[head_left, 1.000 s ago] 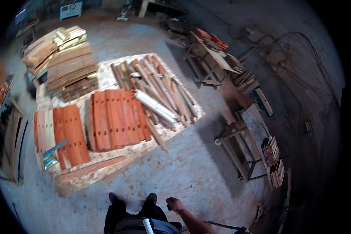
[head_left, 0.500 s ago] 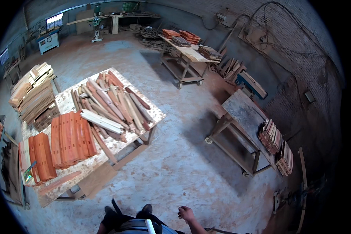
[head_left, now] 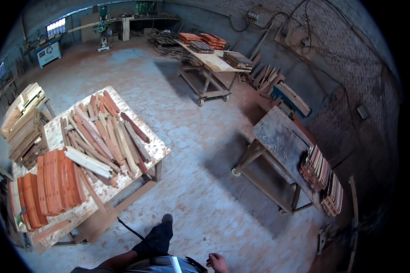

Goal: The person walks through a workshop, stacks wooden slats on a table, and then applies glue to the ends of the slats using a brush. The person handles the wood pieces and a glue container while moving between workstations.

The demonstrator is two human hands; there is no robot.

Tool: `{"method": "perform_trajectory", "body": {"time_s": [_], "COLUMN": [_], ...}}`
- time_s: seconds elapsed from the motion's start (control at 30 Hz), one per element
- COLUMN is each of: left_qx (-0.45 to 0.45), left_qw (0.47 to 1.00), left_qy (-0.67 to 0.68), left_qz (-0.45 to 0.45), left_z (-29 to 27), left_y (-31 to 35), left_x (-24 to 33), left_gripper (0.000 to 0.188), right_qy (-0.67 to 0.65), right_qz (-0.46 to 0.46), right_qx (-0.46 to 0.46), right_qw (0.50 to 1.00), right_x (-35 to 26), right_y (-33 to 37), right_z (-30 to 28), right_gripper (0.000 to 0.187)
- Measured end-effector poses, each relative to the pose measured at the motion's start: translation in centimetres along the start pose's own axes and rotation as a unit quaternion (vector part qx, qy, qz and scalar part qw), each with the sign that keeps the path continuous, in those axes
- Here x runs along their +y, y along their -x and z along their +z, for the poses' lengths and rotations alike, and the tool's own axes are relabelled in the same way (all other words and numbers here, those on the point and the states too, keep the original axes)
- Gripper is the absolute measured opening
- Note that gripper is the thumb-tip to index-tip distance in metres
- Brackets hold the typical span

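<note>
Left forearm (head_left: 118, 261) enters view, can't tell its hand's grip; right hand (head_left: 217, 263) half-curled, contents unclear; slats (head_left: 108, 136) look light, stiff: grip mid-length.

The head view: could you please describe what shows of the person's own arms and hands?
The right hand is bare and ungloved. The left forearm is bare, with dark cloth, possibly a sleeve, beside it. The left hand cannot be made out.

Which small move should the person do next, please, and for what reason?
Perhaps one short step forward: the leading shoe points toward the floor between the wood-covered table and the wheeled table, and the right hand, near the waist, reaches neither table.
</note>
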State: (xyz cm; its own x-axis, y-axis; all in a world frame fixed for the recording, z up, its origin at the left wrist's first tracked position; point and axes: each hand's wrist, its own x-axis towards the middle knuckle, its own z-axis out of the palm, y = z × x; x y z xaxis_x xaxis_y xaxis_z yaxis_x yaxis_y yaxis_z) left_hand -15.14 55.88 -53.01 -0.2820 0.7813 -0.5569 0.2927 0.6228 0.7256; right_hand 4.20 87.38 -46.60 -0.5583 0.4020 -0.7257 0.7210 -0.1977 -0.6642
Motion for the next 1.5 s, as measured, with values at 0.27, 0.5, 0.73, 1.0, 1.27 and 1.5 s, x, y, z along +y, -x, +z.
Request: {"method": "perform_trajectory", "body": {"time_s": [0.27, 0.5, 0.73, 1.0, 1.27, 1.5], "left_qx": [-0.014, 0.003, 0.044, 0.121, 0.412, 0.384], "left_qw": [0.999, 0.998, 0.996, 0.984, 0.787, 0.701], "left_qy": [-0.025, -0.045, -0.063, -0.037, 0.331, 0.599], "left_qz": [0.041, 0.054, 0.037, -0.126, -0.318, -0.052], "left_z": [-10.0, -17.7, -23.0, -29.4, -39.5, -55.1], "left_y": [-9.0, -13.0, -16.4, -22.1, -30.8, -41.7], "left_x": [1.5, 2.5, 4.1, 12.9, 18.3, 15.0], "left_gripper": [0.031, 0.031, 0.030, 0.026, 0.032, 0.038], "right_qy": [-0.018, -0.071, -0.050, -0.025, 0.011, 0.058], "right_qz": [0.040, 0.056, 0.036, -0.047, -0.092, -0.082], "right_qx": [0.045, 0.063, 0.044, -0.010, -0.082, -0.102], "right_qw": [0.998, 0.994, 0.997, 0.999, 0.992, 0.990], "right_x": [-8.0, -14.6, -22.9, -38.9, -53.1, -61.4], "right_y": [-8.3, -16.0, -28.6, -42.5, -53.5, -62.1], "right_z": [-6.4, -8.1, -13.2, -19.2, -17.0, -14.5], "right_gripper": [0.041, 0.039, 0.027, 0.028, 0.028, 0.031]}}
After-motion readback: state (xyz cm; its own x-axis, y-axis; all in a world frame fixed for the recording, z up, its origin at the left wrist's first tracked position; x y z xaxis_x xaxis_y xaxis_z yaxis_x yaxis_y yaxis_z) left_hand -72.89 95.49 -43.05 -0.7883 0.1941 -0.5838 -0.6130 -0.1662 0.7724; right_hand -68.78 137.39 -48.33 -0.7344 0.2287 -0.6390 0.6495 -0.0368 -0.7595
